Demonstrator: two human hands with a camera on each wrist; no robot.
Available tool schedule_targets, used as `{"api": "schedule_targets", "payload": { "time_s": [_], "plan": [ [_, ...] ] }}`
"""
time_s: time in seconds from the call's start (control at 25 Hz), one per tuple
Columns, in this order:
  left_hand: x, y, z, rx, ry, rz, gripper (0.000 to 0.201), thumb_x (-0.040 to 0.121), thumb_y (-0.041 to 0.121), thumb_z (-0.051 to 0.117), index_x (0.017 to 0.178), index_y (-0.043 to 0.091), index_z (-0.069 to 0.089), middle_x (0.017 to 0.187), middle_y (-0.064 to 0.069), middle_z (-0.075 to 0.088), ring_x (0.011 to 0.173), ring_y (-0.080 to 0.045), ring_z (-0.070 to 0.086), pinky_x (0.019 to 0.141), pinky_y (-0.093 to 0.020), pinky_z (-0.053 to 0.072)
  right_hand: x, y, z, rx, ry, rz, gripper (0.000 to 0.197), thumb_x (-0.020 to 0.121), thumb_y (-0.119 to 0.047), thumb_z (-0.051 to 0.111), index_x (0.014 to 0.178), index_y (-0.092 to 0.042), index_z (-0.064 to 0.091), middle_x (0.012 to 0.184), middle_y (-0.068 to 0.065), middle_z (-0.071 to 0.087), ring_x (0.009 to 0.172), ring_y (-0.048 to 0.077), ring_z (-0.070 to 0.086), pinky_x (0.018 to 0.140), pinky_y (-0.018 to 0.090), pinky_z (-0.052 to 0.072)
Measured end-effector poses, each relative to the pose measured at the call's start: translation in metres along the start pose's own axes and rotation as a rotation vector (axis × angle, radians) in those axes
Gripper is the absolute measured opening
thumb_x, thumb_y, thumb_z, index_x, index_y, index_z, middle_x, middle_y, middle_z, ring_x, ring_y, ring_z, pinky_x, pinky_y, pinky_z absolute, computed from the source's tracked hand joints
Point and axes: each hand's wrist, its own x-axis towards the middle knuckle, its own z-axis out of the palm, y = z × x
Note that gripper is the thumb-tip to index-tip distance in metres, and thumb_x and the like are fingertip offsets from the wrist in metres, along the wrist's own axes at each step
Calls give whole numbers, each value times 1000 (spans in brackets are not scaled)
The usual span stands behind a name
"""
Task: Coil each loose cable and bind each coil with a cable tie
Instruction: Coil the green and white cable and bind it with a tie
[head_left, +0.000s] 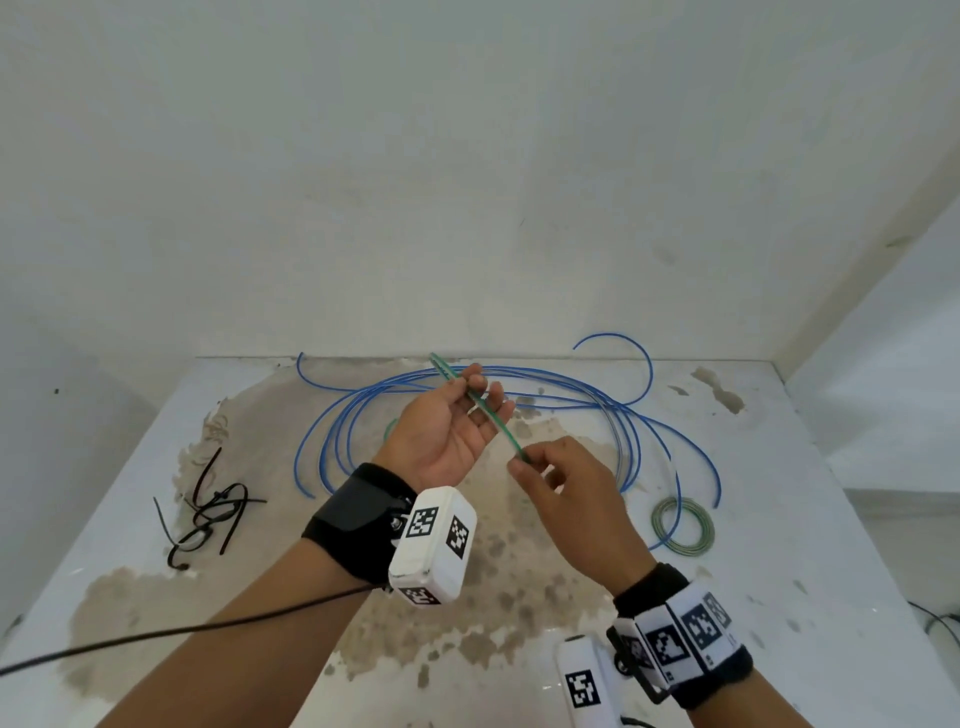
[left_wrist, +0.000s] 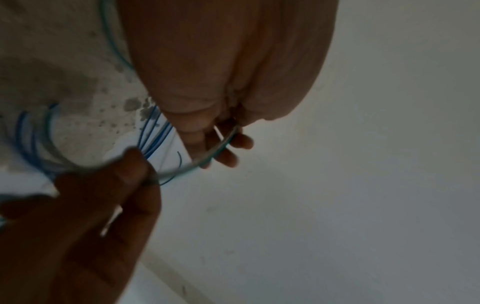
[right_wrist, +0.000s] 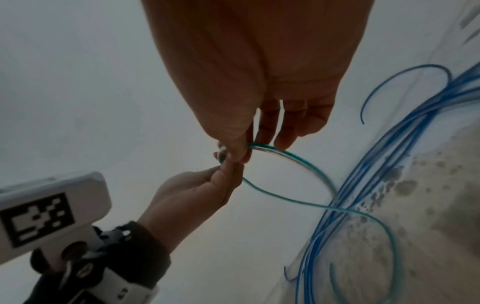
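Green cable (head_left: 491, 415): held above the blue cable (head_left: 631, 441), pinched in my right hand (head_left: 569, 488) at the near end; my left hand (head_left: 449, 423), palm up, grips it with thumb and curled fingers. Black cable ties (head_left: 208, 512): left of the blue cable. Green-yellow coil (head_left: 683, 525): at its right, on the stained table (head_left: 810, 519).

Green cable (head_left: 491, 415) taut between both hands above loose blue cable (head_left: 631, 452) loops.

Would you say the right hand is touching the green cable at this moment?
Touching. In the head view the right hand pinches the green cable at its near end, and the left wrist view shows the same pinch.
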Motion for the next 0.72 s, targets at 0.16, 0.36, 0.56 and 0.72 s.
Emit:
{"api": "schedule_targets", "payload": {
  "time_s": [0.16,0.36,0.56,0.72],
  "plan": [
    [4,4,-17,607,389,26,56,89,45,67,131,12,50,129,-1,52,109,-24,57,96,-39,51,15,-5,-13,-31,50,-78,10,98,-34,65,94,-41,71,83,-10,62,77,6,55,67,13,40],
    [-8,8,-33,1201,5,575,26,104,37,50,121,26,65,123,12,66,119,-3,58,109,-35,42,35,-26,-13,-69,9,-134,15,96,-33,66,107,-37,76,81,-7,61,76,8,55,67,13,39],
    [-6,20,-76,1131,-237,452,17,104,26,50,114,26,63,100,7,73,101,-14,68,96,-35,51,58,-51,-2,162,207,24,16,98,-33,64,106,-29,77,82,-10,68,59,6,54,63,15,43],
    [-8,20,-84,899,-332,321,20,101,3,52,118,9,59,101,-2,72,93,-16,70,85,-21,52,59,-52,19,271,306,155,16,101,-32,61,103,-27,76,67,-13,63,51,11,54,62,28,49]
  ]
}}
